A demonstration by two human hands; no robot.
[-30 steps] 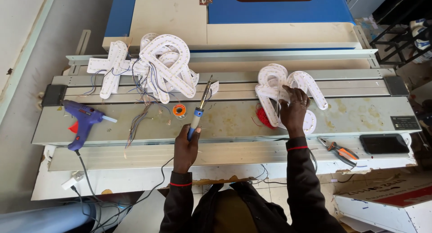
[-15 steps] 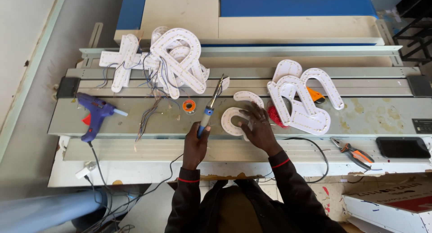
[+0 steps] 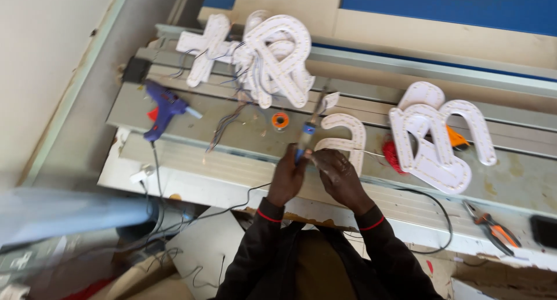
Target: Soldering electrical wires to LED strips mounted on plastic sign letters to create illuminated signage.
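My left hand (image 3: 288,175) grips the blue handle of a soldering iron (image 3: 307,129), whose tip points away from me over the grey metal bench (image 3: 243,135). My right hand (image 3: 338,175) rests right beside it, fingers on the near end of a white curved sign letter (image 3: 342,139) studded with small lights. A thin wire runs from that letter toward the right. What the right fingers pinch is hidden.
A pile of white lit letters with loose wires (image 3: 272,59) lies at the back left, another group (image 3: 435,137) at the right. A blue glue gun (image 3: 163,110), an orange solder spool (image 3: 281,121), pliers (image 3: 492,226) and a red wire bundle (image 3: 393,155) lie about.
My right hand has drawn the curved white letter from the right group to the bench centre and come in next to the left hand. The view has shifted and tilted.
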